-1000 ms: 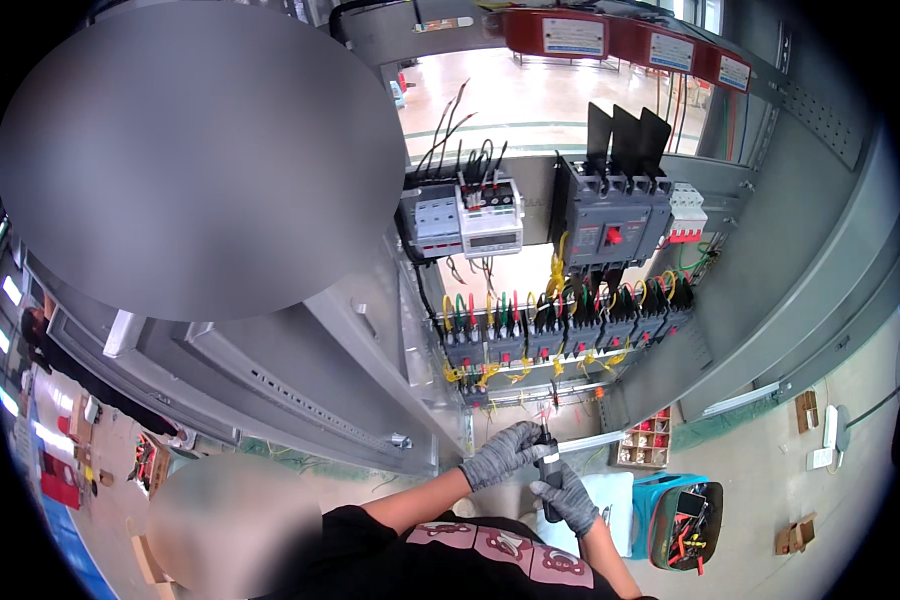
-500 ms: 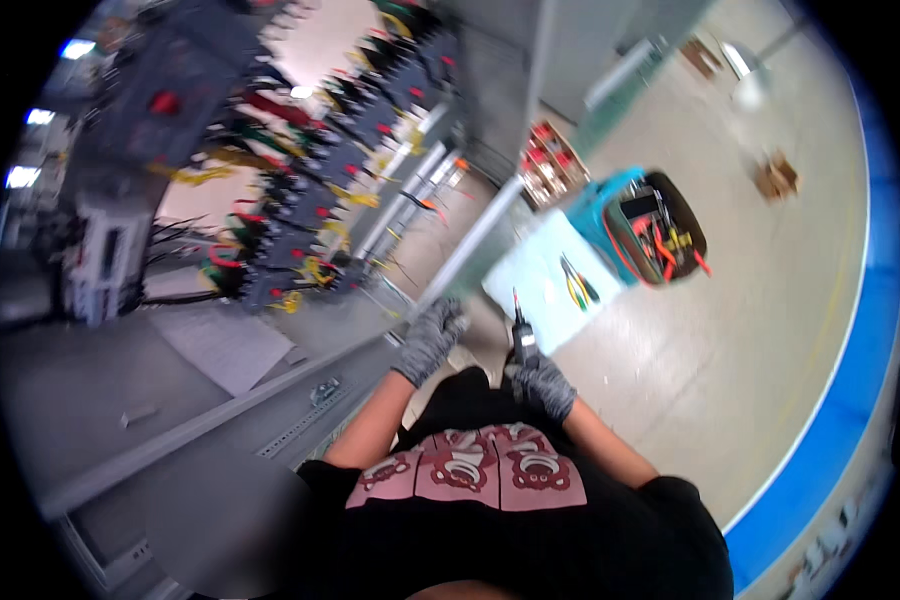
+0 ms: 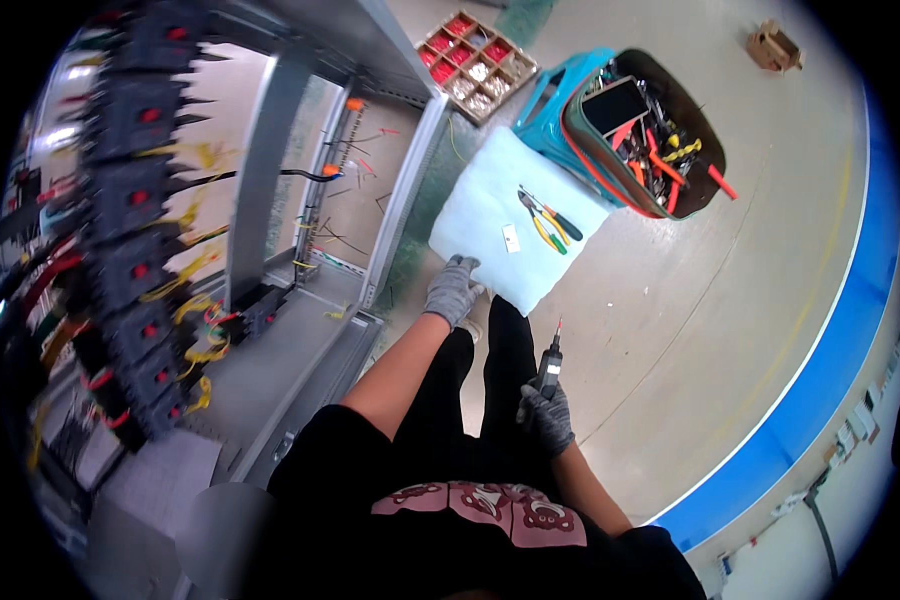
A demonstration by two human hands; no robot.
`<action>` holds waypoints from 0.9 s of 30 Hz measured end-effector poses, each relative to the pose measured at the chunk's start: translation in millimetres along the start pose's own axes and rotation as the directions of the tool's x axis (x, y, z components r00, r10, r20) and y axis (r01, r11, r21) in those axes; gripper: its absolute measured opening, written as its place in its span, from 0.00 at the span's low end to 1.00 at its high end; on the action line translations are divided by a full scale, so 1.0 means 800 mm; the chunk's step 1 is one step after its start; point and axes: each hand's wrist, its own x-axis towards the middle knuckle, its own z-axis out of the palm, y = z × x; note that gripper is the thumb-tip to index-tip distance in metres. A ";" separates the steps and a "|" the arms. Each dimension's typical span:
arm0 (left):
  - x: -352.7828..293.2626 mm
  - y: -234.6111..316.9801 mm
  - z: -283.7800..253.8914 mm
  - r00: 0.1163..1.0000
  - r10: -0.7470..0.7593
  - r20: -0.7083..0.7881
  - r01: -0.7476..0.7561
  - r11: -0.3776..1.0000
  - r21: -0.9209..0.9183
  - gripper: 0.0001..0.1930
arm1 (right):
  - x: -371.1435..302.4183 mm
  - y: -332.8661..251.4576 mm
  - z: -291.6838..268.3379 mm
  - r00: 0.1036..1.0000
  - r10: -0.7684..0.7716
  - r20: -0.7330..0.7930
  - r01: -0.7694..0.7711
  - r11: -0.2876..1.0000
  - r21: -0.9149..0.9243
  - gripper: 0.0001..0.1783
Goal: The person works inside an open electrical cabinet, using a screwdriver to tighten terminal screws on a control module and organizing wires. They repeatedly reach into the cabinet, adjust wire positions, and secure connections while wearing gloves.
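Observation:
My right hand [image 3: 547, 418], in a grey knit glove, is wrapped round a slim dark power screwdriver [image 3: 550, 368] whose thin, red-tipped bit points away from me. My left hand [image 3: 453, 291], gloved the same way, is at the near left edge of a pale blue cushion [image 3: 475, 200]. Its fingers are loosely extended with nothing visible in them; whether they touch the cushion is hard to tell. Lying on the cushion are yellow-and-green-handled cutting pliers [image 3: 544, 225], an orange-and-black-handled screwdriver [image 3: 560, 222] and a small white piece [image 3: 511, 238].
A teal stool [image 3: 548, 125] bears an open tool bag [image 3: 692, 190] with a phone and several tools. Beyond the cushion sits a divided box [image 3: 518, 82] of small red and silver parts. On the left stands a grey metal cabinet frame [image 3: 406, 200] with wired black breakers [image 3: 130, 195] and paper [image 3: 165, 475].
My view has swung right and down, bringing cushion, bag and parts box more fully into sight. My left hand has moved to the cushion edge; the right still holds the power screwdriver.

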 end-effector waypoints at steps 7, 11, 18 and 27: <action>0.151 -0.011 0.108 0.989 0.147 -0.014 -0.141 0.969 0.202 0.35 | 0.068 0.060 -0.015 0.988 0.122 -0.091 -0.115 0.991 0.071 0.14; 0.184 -0.024 0.141 0.983 0.180 0.025 -0.180 0.941 0.287 0.35 | 0.086 0.063 -0.015 0.977 0.167 -0.133 -0.151 0.981 0.121 0.14; 0.173 -0.019 0.113 0.969 0.245 0.022 -0.246 0.959 0.141 0.31 | 0.125 0.007 0.001 0.986 0.056 -0.157 -0.049 0.998 0.048 0.15; 0.020 0.101 -0.105 0.943 0.238 -0.231 -0.289 0.930 -0.225 0.37 | 0.134 -0.157 0.115 0.927 -0.367 -0.081 0.365 0.930 -0.033 0.18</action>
